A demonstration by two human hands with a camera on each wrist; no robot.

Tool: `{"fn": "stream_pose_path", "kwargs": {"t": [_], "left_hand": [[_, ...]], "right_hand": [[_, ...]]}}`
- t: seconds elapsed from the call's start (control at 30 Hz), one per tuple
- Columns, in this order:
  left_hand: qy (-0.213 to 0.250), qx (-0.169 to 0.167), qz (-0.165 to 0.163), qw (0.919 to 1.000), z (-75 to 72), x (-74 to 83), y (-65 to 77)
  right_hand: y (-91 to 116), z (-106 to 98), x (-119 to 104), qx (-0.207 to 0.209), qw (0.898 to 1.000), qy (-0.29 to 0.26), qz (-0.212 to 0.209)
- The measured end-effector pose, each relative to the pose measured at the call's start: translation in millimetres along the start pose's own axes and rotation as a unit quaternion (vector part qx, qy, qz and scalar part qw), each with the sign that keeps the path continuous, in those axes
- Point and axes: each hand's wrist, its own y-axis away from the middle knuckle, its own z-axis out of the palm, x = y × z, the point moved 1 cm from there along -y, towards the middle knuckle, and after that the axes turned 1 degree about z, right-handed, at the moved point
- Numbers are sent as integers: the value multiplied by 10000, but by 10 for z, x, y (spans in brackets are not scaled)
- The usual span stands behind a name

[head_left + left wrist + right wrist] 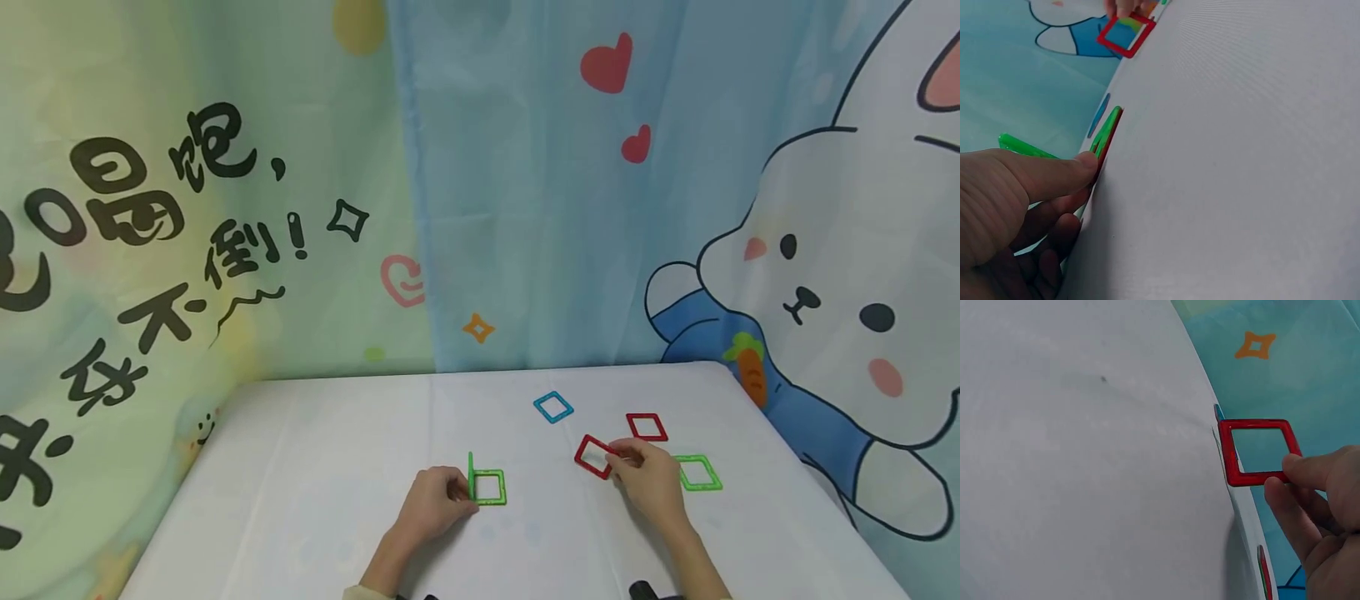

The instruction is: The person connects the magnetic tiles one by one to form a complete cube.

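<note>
My left hand (437, 502) pinches green square magnetic tiles between thumb and fingers at the middle of the table. One green tile (504, 488) lies flat; another green tile (471, 477) stands upright along its left edge. In the left wrist view, a red edge (1104, 156) shows beneath the green one. My right hand (651, 482) holds a red square tile frame (590, 468) by one corner, thumb against fingers. The right wrist view shows this red frame (1227, 453) raised above the table, apart from the green pair.
A blue tile (543, 413) lies toward the back of the white table (322, 467). Another red tile (642, 415) lies behind my right hand, and a green tile (703, 488) to its right. A printed curtain (525, 208) hangs behind the table.
</note>
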Motion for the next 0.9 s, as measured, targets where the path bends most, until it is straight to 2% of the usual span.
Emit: {"fn": "stream_pose_path", "kwargs": {"t": [0.17,0.37,0.53,0.9], "left_hand": [[4,51,19,10000,3,-15,5],[32,-12,5,10000,-10,-40,22],[39,27,-26,10000,-33,-56,44],[227,74,176,9996,6,-70,18]], "right_hand": [[14,138,-101,-63,9997,-153,-204],[44,316,-269,-337,9975,-499,-357],[59,467,-452,-606,9934,-798,-559],[66,735,-756,-923,9834,-1135,-1069]]}}
